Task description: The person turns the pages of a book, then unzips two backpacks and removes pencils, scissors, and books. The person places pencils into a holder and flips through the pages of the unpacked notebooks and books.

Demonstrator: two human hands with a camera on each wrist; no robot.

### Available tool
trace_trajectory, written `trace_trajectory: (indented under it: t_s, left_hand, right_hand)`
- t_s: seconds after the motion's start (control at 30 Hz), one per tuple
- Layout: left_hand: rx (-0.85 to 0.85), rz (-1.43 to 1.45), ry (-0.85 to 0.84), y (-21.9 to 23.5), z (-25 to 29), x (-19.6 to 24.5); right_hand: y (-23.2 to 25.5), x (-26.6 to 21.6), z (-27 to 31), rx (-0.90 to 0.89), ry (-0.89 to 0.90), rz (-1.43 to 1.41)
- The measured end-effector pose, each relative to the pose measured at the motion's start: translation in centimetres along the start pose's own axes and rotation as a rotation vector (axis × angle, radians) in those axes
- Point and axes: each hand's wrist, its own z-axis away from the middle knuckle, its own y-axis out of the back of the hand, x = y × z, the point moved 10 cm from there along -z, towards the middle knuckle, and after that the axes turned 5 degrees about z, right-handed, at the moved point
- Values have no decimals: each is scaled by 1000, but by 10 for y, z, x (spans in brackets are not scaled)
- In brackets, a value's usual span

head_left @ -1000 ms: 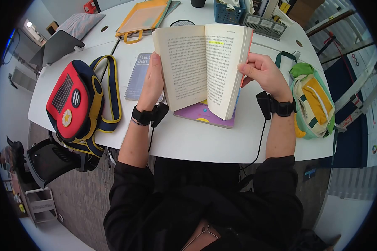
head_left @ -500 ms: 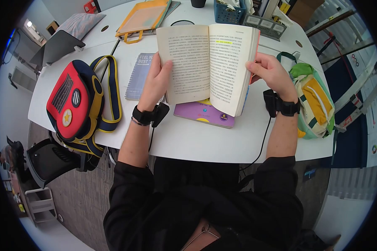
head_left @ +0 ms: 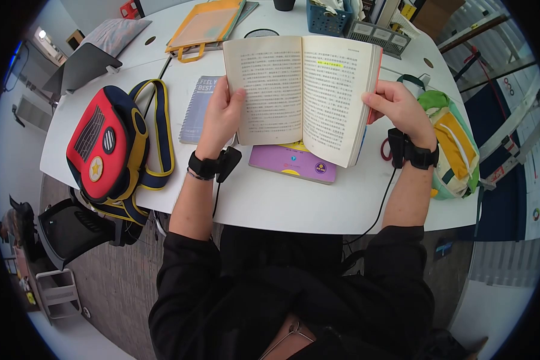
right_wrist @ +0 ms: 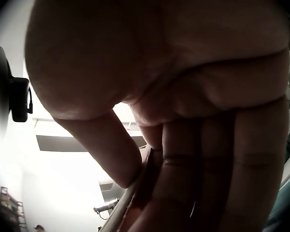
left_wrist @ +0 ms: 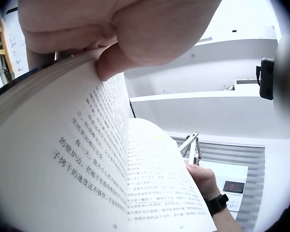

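Observation:
An open book [head_left: 270, 90] with printed pages and a yellow-highlighted line on its right page is held up over the table. My left hand [head_left: 223, 114] grips its left edge, the thumb lying on the page, as the left wrist view also shows at the page [left_wrist: 87, 159]. At the right edge my right hand [head_left: 399, 108] pinches the page block between thumb and fingers; in the right wrist view the fingers [right_wrist: 179, 164] curl behind the cover. Beneath the book lies a purple book [head_left: 291, 163], its upper part hidden.
A red backpack [head_left: 105, 144] stands at the left and a green-and-cream bag [head_left: 453, 147] at the right. Behind my left hand lies a spiral notebook [head_left: 192, 117]. A yellow folder [head_left: 204, 27] and a blue basket [head_left: 327, 19] sit farther back. Scissors handles [head_left: 385, 150] show beside my right wrist.
The book has shifted right and opened flatter, with my right hand moving right along with it. My left thumb has come onto the left page. More of the purple book shows.

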Motion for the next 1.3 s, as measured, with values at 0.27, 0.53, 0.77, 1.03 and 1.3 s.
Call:
trace_trajectory:
  t_s: [0.27, 0.53, 0.77, 1.03, 1.3]
  left_hand:
    - [2, 5, 2, 0, 0, -2]
    - [4, 20, -3, 0, -1, -4]
    - [5, 18, -7, -1, 1, -1]
    - [5, 43, -6, 0, 0, -1]
    - [13, 16, 4, 0, 0, -1]
  right_hand:
    - [-4, -4, 1, -14, 27, -11]
    - [-19, -14, 0, -111, 79, -76]
    - [-16, -17, -2, -36, 116, -69]
    - [-18, -11, -2, -67, 28, -85]
    - [-26, -18, -3, -77, 78, -130]
